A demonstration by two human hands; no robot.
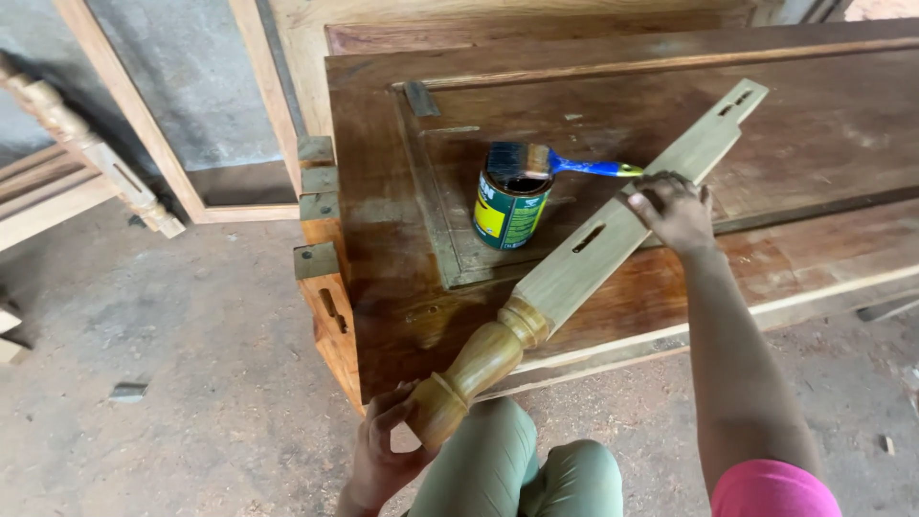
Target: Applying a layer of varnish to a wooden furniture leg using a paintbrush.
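You are in a woodworking shop: a sawdust-strewn concrete floor (172,402), bare timber frames (144,124) against the grey wall, a stained brown panelled door (842,124) lying flat, an open varnish tin (512,206).

My left hand (383,450) sits low at the bottom edge of the view, close to my body, wrist bent upward and palm turned to the right. Its fingers (391,407) curl loosely and the thumb points up, so the hand is cupped, not flat. My right arm (737,373) reaches forward and up from the lower right corner, nearly straight, the forearm bare below a pink sleeve (771,490). My right hand (675,211) lies well ahead of the left, palm down, knuckles toward me, fingers bent and pressing downward. My knees (517,469), in green trousers, show between the two arms.
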